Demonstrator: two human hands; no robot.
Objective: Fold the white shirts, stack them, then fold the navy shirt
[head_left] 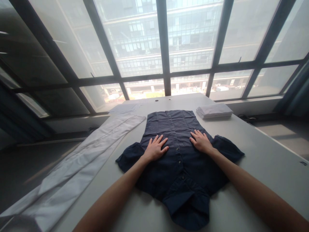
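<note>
**Two Hands Pressed Flat on a Navy Shirt at a Window-Side Counter**

A person leans over a pale grey counter, both bare forearms reaching in from the near edge toward a dark navy shirt laid button-side up at the centre of the surface. The collar end lies nearest, at 6 o'clock, and the hem points away toward 12 o'clock, with the short sleeves spread out to 9 and 3 o'clock. The left hand rests palm down on the fabric just left of the button placket; its fingers are spread wide and flat, gripping nothing. The right hand mirrors it on the other side of the placket, its fingers splayed and flat against the cloth, also holding nothing. The two hands sit apart with the row of buttons between them.

At 9 o'clock of the shirt, a long white cloth runs along the counter's left edge and trails off it toward the near corner. Farther back, at about 1 o'clock, a neat stack of folded white fabric sits near the far edge. Beyond the counter, dark-framed windows show a hazy office building.
</note>
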